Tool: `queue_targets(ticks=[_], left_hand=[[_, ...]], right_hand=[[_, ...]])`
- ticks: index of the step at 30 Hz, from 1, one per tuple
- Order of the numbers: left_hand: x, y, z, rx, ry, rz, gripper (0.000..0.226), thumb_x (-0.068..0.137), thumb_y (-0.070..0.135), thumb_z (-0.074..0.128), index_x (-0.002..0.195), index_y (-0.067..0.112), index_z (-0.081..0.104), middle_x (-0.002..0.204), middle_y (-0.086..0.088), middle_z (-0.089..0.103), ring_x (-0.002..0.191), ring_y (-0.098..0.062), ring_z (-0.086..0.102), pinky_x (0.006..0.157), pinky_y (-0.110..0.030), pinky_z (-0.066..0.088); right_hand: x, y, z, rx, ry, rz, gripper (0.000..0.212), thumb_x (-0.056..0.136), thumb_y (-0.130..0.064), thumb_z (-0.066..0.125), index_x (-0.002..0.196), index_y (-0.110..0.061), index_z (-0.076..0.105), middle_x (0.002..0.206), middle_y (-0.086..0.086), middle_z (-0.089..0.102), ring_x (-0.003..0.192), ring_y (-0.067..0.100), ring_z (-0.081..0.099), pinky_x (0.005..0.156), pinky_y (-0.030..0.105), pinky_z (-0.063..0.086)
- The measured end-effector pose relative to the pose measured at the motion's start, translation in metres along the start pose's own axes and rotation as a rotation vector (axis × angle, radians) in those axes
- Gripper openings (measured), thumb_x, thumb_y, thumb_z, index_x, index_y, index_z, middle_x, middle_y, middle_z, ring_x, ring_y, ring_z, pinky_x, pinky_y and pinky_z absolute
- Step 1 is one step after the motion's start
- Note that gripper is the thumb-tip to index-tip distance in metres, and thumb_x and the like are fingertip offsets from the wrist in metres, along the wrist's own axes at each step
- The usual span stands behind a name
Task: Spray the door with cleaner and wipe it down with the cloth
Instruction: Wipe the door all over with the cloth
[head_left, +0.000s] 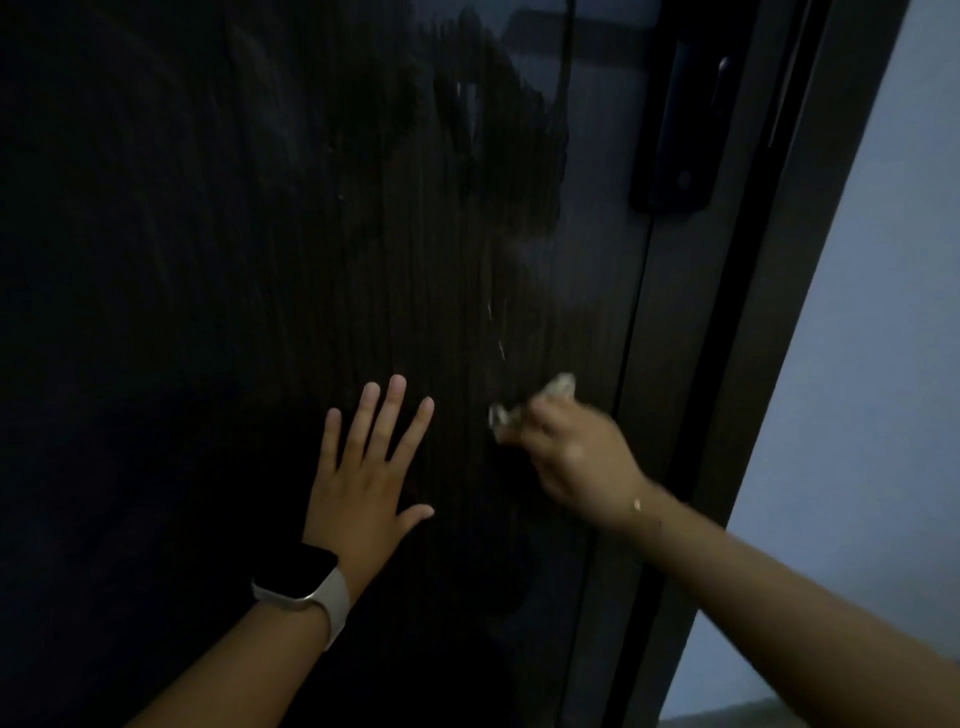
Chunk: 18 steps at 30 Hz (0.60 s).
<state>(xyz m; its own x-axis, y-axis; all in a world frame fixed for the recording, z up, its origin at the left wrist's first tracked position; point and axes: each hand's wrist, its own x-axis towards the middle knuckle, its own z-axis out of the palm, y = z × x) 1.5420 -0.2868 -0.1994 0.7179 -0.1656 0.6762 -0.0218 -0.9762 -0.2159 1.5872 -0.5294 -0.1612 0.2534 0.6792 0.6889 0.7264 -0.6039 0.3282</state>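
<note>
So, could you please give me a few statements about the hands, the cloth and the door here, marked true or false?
1. The left hand lies flat on the dark wood-grain door, fingers spread. True.
2. The right hand holds a spray bottle. False: it grips a crumpled pale cloth against the door.
3. A white-strapped smartwatch sits on the left wrist. True.
4. The black lock plate is at the lower left. False: it is at the upper right.
5. Wet streaks show on the door. True.
</note>
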Motion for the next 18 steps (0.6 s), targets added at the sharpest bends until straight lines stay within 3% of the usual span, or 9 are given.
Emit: queue_targets(ticks=[3,5,7,9,11,13,15,18], left_hand=[[-0.001,0.002,-0.002,-0.006,0.015,-0.007,0.138,0.047,0.059,0.088,0.155,0.022,0.009,0.163,-0.011,-0.006,0.150,-0.030,-0.006,0.120,-0.048,-0.010],[-0.001,0.002,-0.002,-0.009,0.015,-0.010,0.138,0.048,0.058,0.088,0.155,0.022,0.009,0.163,-0.012,-0.005,0.150,-0.030,-0.005,0.120,-0.048,-0.009],[-0.002,0.000,0.000,-0.020,0.023,0.000,0.134,0.052,0.057,0.086,0.155,0.023,0.007,0.164,-0.011,-0.004,0.150,-0.029,-0.004,0.120,-0.048,-0.007],[-0.001,0.000,-0.001,-0.039,0.055,0.010,0.119,0.063,0.054,0.080,0.155,0.024,0.011,0.164,-0.010,-0.003,0.150,-0.029,-0.001,0.120,-0.048,-0.004],[0.000,0.002,-0.008,-0.072,0.103,0.008,0.101,0.073,0.049,0.073,0.153,0.024,0.017,0.164,-0.011,0.003,0.149,-0.030,0.009,0.119,-0.048,0.004],[0.004,0.002,-0.022,-0.099,0.146,-0.001,0.096,0.076,0.044,0.073,0.153,0.025,0.019,0.162,-0.013,0.010,0.146,-0.030,0.017,0.117,-0.048,0.010],[0.021,-0.003,-0.042,-0.095,0.194,-0.005,0.098,0.077,0.045,0.072,0.154,0.026,0.014,0.162,-0.014,0.006,0.148,-0.030,0.009,0.117,-0.051,0.007],[0.066,-0.016,-0.076,-0.089,0.211,-0.052,0.103,0.079,0.052,0.067,0.155,0.024,0.004,0.162,-0.009,-0.012,0.150,-0.025,-0.011,0.118,-0.055,-0.001]], right_hand=[[0.069,0.020,-0.044,0.006,0.274,0.194,0.023,0.089,-0.010,0.062,0.111,-0.012,0.069,0.100,0.008,0.056,0.084,0.017,0.052,0.068,0.022,0.039],[0.085,0.024,-0.050,0.015,0.357,0.260,0.020,0.093,-0.013,0.060,0.111,-0.011,0.068,0.100,0.008,0.056,0.085,0.016,0.051,0.070,0.022,0.039],[0.063,0.018,-0.028,0.014,0.295,0.205,0.026,0.093,-0.011,0.058,0.118,-0.009,0.065,0.105,0.012,0.057,0.089,0.021,0.054,0.072,0.028,0.045],[0.018,0.005,0.001,0.011,0.120,0.040,0.035,0.089,-0.008,0.057,0.124,-0.009,0.060,0.108,0.014,0.057,0.091,0.027,0.055,0.068,0.036,0.049],[-0.014,-0.004,0.014,-0.005,-0.062,-0.066,0.037,0.087,-0.011,0.051,0.124,-0.011,0.054,0.106,0.012,0.057,0.090,0.025,0.051,0.065,0.038,0.051],[-0.007,-0.001,0.003,-0.012,-0.105,-0.091,0.034,0.086,-0.014,0.047,0.117,-0.011,0.059,0.101,0.010,0.057,0.087,0.022,0.047,0.062,0.035,0.051],[0.029,0.004,-0.021,-0.003,-0.014,-0.025,0.029,0.089,-0.013,0.049,0.112,-0.011,0.065,0.102,0.009,0.056,0.087,0.022,0.050,0.063,0.033,0.048],[0.101,0.018,-0.066,0.044,0.288,0.248,0.020,0.093,-0.015,0.058,0.110,-0.014,0.068,0.103,0.006,0.054,0.086,0.015,0.052,0.070,0.026,0.046]])
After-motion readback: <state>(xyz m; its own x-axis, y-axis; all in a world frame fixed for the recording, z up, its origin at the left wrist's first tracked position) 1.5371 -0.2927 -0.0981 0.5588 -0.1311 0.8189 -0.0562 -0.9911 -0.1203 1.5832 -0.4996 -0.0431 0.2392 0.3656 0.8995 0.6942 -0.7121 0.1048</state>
